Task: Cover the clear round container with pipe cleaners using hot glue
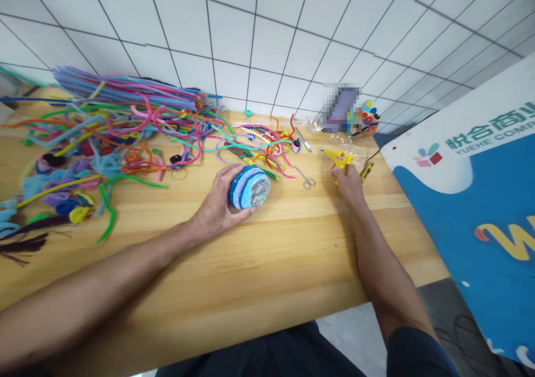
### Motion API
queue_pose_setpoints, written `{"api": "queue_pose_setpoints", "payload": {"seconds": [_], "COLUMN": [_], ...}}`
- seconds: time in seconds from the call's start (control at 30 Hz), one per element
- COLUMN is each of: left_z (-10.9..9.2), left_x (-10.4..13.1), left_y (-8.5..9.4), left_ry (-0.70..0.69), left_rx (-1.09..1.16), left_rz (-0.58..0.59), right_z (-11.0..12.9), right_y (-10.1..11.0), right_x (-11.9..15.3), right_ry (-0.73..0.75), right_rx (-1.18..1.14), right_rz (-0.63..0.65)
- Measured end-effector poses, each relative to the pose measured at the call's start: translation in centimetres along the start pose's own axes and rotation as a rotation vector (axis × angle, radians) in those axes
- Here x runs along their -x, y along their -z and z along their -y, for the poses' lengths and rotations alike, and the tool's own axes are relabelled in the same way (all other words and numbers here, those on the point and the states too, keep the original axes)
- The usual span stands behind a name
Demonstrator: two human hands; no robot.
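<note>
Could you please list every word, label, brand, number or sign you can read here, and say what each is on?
"悦合商", then a character cut off by the frame: blue and white board.
"YUEHE COMP", cut off: same board.
"W", large and yellow, the rest cut off: same board.
White marks at its lower edge: cut off, unreadable.
Glue gun: no readable text.
No numbers are readable.

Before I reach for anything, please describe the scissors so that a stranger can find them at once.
On the wooden table, look between the blue striped ball in the left hand and the yellow glue gun in the right hand. The small scissors lie there. Two round finger loops set them apart from the slim, straight tool behind them.
</note>
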State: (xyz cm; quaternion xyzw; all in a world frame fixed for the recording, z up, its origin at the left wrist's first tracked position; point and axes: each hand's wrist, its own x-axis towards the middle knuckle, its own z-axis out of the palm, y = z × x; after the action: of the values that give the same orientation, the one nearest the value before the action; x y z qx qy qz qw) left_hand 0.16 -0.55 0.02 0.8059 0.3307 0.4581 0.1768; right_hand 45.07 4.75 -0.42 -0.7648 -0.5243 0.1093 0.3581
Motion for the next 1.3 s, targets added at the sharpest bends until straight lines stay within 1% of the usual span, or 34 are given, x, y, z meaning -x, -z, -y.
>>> {"api": "queue_pose_setpoints", "payload": {"seconds": [0.17, 0.27, 0.3, 0.37, 0.43, 0.47, 0.5, 0.57, 0.63, 0.7, 0.77, 0.87, 0.97, 1.07, 1.13, 1.2, 1.3], "left_z": [-0.1, -0.1, -0.2, -0.2, -0.3, -0.3, -0.4, -0.5, -0.6, -0.5, -0.3, 0.3, 0.7, 0.6, 0.2, -0.3, -0.7], "left_x": [0.0, 0.0, 0.0, -0.1, -0.1, -0.1, -0.1, -0.1, 0.0, 0.1, 0.4, 0.9, 1.2, 1.2, 0.9, 0.5, -0.8], "left_y": [0.1, 0.2, 0.2, 0.3, 0.3, 0.3, 0.3, 0.3, 0.3, 0.3, 0.1, -0.1, 0.0, 0.6, 1.1, 1.6, 2.7], "left_ry": [0.013, 0.004, 0.0, -0.002, 0.006, 0.009, 0.009, 0.0, -0.015, -0.004, 0.044, 0.135, 0.156, 0.13, 0.123, 0.15, 0.237], "left_rx": [0.001, 0.019, 0.026, 0.031, 0.032, 0.033, 0.033, 0.031, 0.027, 0.031, 0.055, 0.132, 0.179, 0.183, 0.185, 0.185, 0.191], "left_rz": [0.013, 0.02, 0.016, 0.003, -0.005, -0.004, -0.003, 0.0, -0.002, -0.006, 0.001, 0.01, -0.036, -0.079, -0.091, -0.123, -0.235], "right_z": [0.9, 1.4, 1.7, 2.5, 4.0, 5.0, 6.2, 8.7, 10.8, 12.3, 13.0, 13.3, 13.3, 13.3, 13.0, 12.4, 11.2], "right_y": [-0.4, -0.6, -0.4, 0.4, 1.5, 2.1, 2.6, 3.1, 2.9, 2.0, 0.7, -1.1, -2.7, -4.0, -4.7, -5.2, -5.7], "right_x": [0.7, 1.0, 1.2, 1.7, 2.8, 3.4, 4.2, 5.6, 6.6, 7.0, 6.9, 6.6, 6.7, 7.2, 7.4, 7.4, 7.1], "right_ry": [-0.061, -0.012, 0.03, 0.158, 0.329, 0.415, 0.485, 0.576, 0.629, 0.668, 0.682, 0.649, 0.619, 0.618, 0.613, 0.613, 0.638], "right_rx": [0.057, 0.014, -0.002, -0.009, 0.02, 0.033, 0.039, 0.048, 0.055, 0.054, 0.073, 0.165, 0.302, 0.416, 0.444, 0.425, 0.357], "right_rz": [-0.053, -0.128, -0.177, -0.305, -0.421, -0.446, -0.439, -0.345, -0.205, -0.081, 0.032, 0.199, 0.319, 0.358, 0.339, 0.299, 0.24]}}
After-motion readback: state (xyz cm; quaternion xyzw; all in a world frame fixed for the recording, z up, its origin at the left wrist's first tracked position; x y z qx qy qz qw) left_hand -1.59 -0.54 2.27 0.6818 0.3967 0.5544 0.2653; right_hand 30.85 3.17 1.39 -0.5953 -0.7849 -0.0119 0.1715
